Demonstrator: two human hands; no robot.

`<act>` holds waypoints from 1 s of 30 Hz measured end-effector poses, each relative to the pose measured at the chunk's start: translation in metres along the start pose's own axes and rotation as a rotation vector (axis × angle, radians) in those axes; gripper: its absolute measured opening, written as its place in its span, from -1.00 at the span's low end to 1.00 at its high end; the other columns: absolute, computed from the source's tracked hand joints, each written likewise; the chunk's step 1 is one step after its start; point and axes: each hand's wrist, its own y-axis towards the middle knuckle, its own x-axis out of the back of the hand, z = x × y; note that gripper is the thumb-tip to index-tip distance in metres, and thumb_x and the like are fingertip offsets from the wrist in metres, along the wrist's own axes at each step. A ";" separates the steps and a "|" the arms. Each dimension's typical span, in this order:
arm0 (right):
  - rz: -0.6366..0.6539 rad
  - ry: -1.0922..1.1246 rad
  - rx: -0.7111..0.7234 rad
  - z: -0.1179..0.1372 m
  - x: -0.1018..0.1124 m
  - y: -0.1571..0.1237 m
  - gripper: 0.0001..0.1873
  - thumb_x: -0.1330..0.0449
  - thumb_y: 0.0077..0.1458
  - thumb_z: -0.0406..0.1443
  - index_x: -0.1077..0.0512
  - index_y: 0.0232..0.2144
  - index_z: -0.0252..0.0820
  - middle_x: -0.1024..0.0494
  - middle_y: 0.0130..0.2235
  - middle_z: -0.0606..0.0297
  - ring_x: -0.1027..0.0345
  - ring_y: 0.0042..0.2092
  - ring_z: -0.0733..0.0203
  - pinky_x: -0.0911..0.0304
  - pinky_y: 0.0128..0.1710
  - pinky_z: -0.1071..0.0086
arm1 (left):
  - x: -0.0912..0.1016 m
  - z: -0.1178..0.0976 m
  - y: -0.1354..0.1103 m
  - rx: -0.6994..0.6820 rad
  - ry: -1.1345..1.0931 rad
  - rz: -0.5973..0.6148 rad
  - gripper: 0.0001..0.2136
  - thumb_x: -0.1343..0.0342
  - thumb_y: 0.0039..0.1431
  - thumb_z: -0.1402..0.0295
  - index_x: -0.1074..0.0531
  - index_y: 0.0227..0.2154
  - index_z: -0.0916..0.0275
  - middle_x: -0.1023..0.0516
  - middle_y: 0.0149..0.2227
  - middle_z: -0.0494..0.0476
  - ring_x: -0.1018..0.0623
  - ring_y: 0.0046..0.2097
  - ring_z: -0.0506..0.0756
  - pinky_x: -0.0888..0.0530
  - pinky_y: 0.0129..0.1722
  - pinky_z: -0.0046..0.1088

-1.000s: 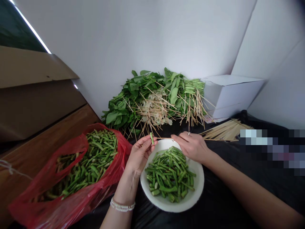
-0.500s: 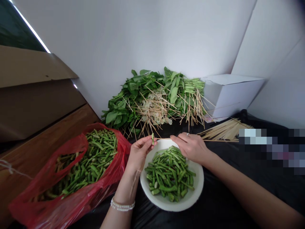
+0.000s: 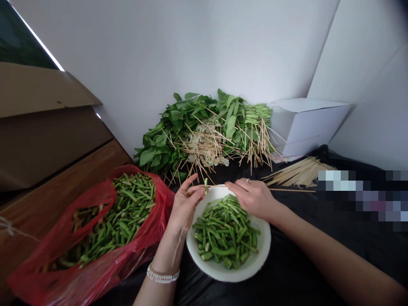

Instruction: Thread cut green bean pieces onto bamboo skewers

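Above the back rim of a white bowl [image 3: 262, 255], my left hand [image 3: 186, 204] pinches a short piece of green bean [image 3: 206, 185] between thumb and finger, its index finger lifted. My right hand [image 3: 253, 197] is closed around a thin wooden skewer [image 3: 293, 190], whose front end meets the bean piece. The skewer's back end sticks out to the right past the hand. Many cut green beans [image 3: 225, 238] are heaped in the bowl below both hands.
A red plastic bag [image 3: 137, 250] full of cut beans lies at the left. Behind the bowl are skewered leafy greens [image 3: 156, 148] and pale skewered pieces [image 3: 207, 140]. Loose skewers [image 3: 301, 172] lie near a white box [image 3: 314, 125] at the right. A cardboard box [image 3: 47, 140] stands at far left.
My left index finger has lifted away from the bean piece, while the thumb still pinches it at the skewer's end. The view has shifted slightly.
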 end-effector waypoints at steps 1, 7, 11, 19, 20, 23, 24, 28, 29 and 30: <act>-0.003 0.003 0.012 0.001 0.000 0.000 -0.68 0.04 0.19 -0.47 -0.46 -0.11 -0.34 -0.41 -0.43 0.28 -0.24 -0.41 0.27 -0.12 -0.44 0.37 | -0.001 0.000 -0.001 0.010 0.025 0.009 -0.33 -0.42 -0.17 0.46 -0.35 0.07 0.30 -0.63 -0.42 0.02 -0.53 -0.45 -0.07 -0.43 -0.35 -0.58; 0.017 -0.002 0.092 0.007 0.001 0.001 -0.73 0.02 0.24 -0.41 -0.46 -0.13 -0.30 -0.41 -0.43 0.29 -0.23 -0.40 0.26 -0.11 -0.45 0.36 | -0.004 0.003 -0.007 0.081 0.234 0.167 -0.20 -0.42 -0.18 0.40 -0.22 0.18 0.28 -0.63 -0.39 0.06 -0.55 -0.39 0.01 -0.43 -0.29 -0.47; -0.026 -0.022 -0.036 -0.003 0.002 0.001 -0.71 0.02 0.25 -0.43 -0.46 -0.10 -0.32 -0.44 -0.43 0.29 -0.27 -0.40 0.29 -0.15 -0.40 0.39 | -0.001 0.006 -0.008 -0.024 0.605 0.258 -0.51 -0.35 -0.09 0.37 -0.42 -0.03 0.25 -0.58 -0.42 0.03 -0.52 -0.38 0.05 -0.40 -0.32 -0.44; -0.010 -0.039 -0.110 -0.014 0.002 0.000 -0.68 0.05 0.28 -0.41 -0.47 -0.09 -0.32 -0.50 -0.41 0.26 -0.35 -0.36 0.31 -0.21 -0.33 0.43 | 0.001 0.004 -0.018 -0.233 1.382 0.641 -0.84 -0.23 -0.03 0.44 -0.58 -0.33 0.15 -0.57 -0.34 0.06 -0.48 -0.22 0.15 -0.35 -0.19 -0.36; -0.003 -0.036 -0.111 -0.013 0.002 0.000 -0.68 0.05 0.28 -0.41 -0.47 -0.08 -0.32 -0.50 -0.40 0.26 -0.35 -0.35 0.30 -0.21 -0.33 0.43 | 0.001 0.004 -0.019 -0.236 1.412 0.659 -0.82 -0.22 -0.03 0.46 -0.57 -0.32 0.15 -0.56 -0.34 0.06 -0.48 -0.22 0.16 -0.35 -0.19 -0.36; 0.002 -0.027 -0.110 -0.012 0.001 0.000 -0.68 0.04 0.28 -0.41 -0.47 -0.07 -0.32 -0.51 -0.40 0.26 -0.36 -0.34 0.30 -0.23 -0.32 0.42 | 0.001 0.004 -0.020 -0.233 1.416 0.687 -0.81 -0.18 -0.03 0.50 -0.56 -0.32 0.16 -0.53 -0.36 0.06 -0.47 -0.24 0.15 -0.35 -0.22 -0.38; -0.003 -0.022 -0.111 -0.012 0.001 0.000 -0.68 0.04 0.28 -0.41 -0.47 -0.07 -0.33 -0.51 -0.39 0.26 -0.36 -0.34 0.30 -0.23 -0.32 0.42 | 0.001 0.004 -0.019 -0.235 1.394 0.679 -0.83 -0.17 0.00 0.49 -0.56 -0.33 0.17 -0.53 -0.36 0.06 -0.48 -0.24 0.14 -0.35 -0.21 -0.38; -0.058 -0.001 -0.119 -0.014 0.002 0.001 -0.69 0.03 0.26 -0.44 -0.47 -0.09 -0.34 -0.51 -0.39 0.25 -0.37 -0.35 0.31 -0.25 -0.32 0.43 | -0.001 0.003 -0.016 -0.277 1.258 0.603 -0.88 -0.11 0.14 0.42 -0.56 -0.34 0.18 -0.56 -0.32 0.09 -0.50 -0.21 0.13 -0.35 -0.17 -0.39; -0.075 0.005 -0.121 -0.014 0.003 0.001 -0.69 0.03 0.26 -0.45 -0.47 -0.09 -0.35 -0.52 -0.39 0.25 -0.37 -0.35 0.31 -0.25 -0.32 0.43 | -0.001 0.003 -0.014 -0.294 1.227 0.570 -0.87 -0.09 0.17 0.40 -0.56 -0.34 0.19 -0.56 -0.31 0.10 -0.51 -0.21 0.13 -0.36 -0.17 -0.39; -0.092 0.010 -0.123 -0.014 0.003 0.001 -0.70 0.02 0.25 -0.46 -0.47 -0.09 -0.34 -0.52 -0.39 0.26 -0.37 -0.36 0.31 -0.25 -0.32 0.44 | -0.001 0.003 -0.013 -0.311 1.200 0.523 -0.86 -0.09 0.18 0.39 -0.56 -0.34 0.19 -0.57 -0.32 0.11 -0.51 -0.22 0.12 -0.36 -0.18 -0.39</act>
